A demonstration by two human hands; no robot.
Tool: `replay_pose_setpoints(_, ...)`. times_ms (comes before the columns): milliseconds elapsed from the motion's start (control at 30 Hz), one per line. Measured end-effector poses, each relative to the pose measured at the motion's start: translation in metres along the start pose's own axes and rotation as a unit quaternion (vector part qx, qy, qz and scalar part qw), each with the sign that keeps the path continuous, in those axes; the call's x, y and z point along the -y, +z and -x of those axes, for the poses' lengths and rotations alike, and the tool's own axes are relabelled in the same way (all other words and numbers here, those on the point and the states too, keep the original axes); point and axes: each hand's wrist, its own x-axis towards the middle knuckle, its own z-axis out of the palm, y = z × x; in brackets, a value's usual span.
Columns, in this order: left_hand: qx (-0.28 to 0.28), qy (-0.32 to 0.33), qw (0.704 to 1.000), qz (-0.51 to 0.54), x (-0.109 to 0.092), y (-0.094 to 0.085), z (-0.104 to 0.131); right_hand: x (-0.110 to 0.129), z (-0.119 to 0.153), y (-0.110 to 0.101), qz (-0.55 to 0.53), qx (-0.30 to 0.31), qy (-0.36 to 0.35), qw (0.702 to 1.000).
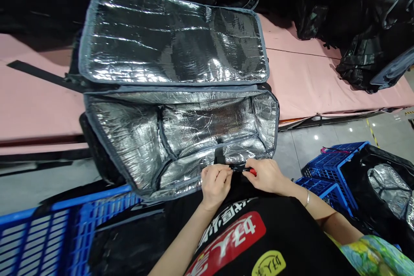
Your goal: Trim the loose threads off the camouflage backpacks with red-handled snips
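A large insulated bag (207,125) with crinkled silver lining stands open in front of me, its padded lid (174,39) folded back away from me. At its front rim my left hand (216,183) is closed in a pinch, beside a short black strap (219,155) that lies over the lining. What its fingertips hold is partly hidden. Just to the right, my right hand (267,174) is closed on a small slim black-and-red tool (252,171); its dark end reaches toward the left fingertips. The exact kind of tool is too small to tell.
The bag rests against a pink-covered bench (304,73) with black bags (355,21) on it. Blue plastic crates (336,168) stand at right, near another silver-lined bag (388,185). A blue basket (64,224) is at lower left. A loose black strap (42,73) lies on the bench.
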Motion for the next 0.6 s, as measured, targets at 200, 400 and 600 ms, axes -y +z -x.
replay_pose_setpoints(200,0.006,-0.019,1.000,0.009,0.000,0.000,0.002,0.000,-0.007,-0.007,-0.015,0.028,-0.001,0.999)
replay_pose_setpoints(400,0.038,-0.079,0.996,0.036,-0.002,-0.002,-0.001,-0.008,-0.009,-0.001,-0.135,-0.034,0.045,0.989)
replay_pose_setpoints(600,0.037,-0.276,0.957,0.077,0.006,-0.023,-0.015,-0.004,-0.025,-0.003,-0.255,-0.130,0.039,0.957)
